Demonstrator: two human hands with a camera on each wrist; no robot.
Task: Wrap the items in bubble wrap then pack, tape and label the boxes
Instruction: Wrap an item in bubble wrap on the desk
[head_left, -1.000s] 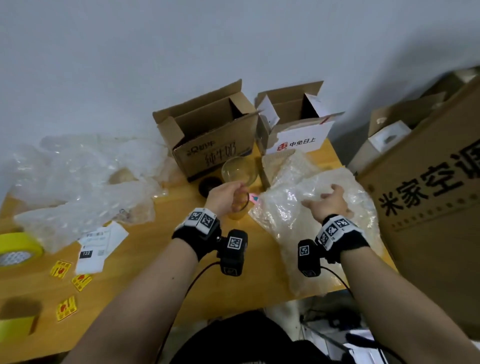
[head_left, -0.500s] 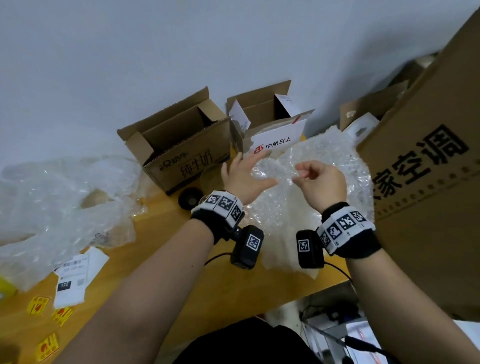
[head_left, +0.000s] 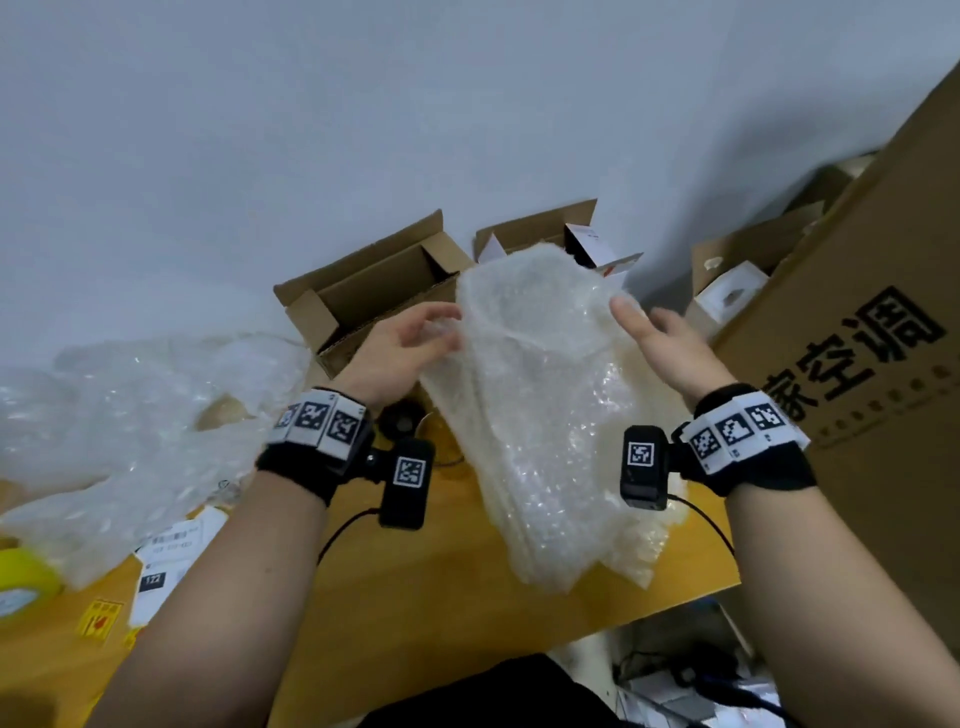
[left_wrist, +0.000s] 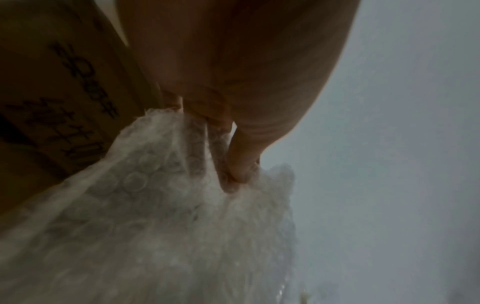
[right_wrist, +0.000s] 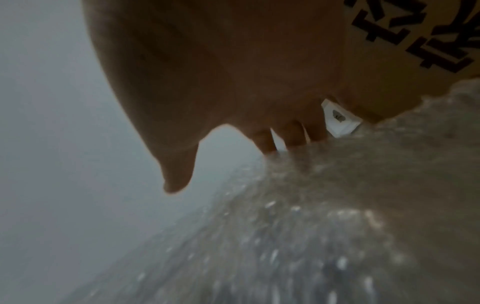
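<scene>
Black wristbands (head_left: 306, 467), seemingly tagged white markers.

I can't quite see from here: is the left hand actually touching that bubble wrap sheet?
Touching. In the left wrist view the left hand pinches the bubble wrap sheet between thumb and fingers.

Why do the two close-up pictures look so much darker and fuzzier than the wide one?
Head view: evenly lit and fairly sharp, edges bowed by the wide lens. Left wrist view: dim, the left hand in shadow, bubble wrap soft. Right wrist view: the right hand dark against the pale wall, the wrap streaked by motion blur.
</scene>
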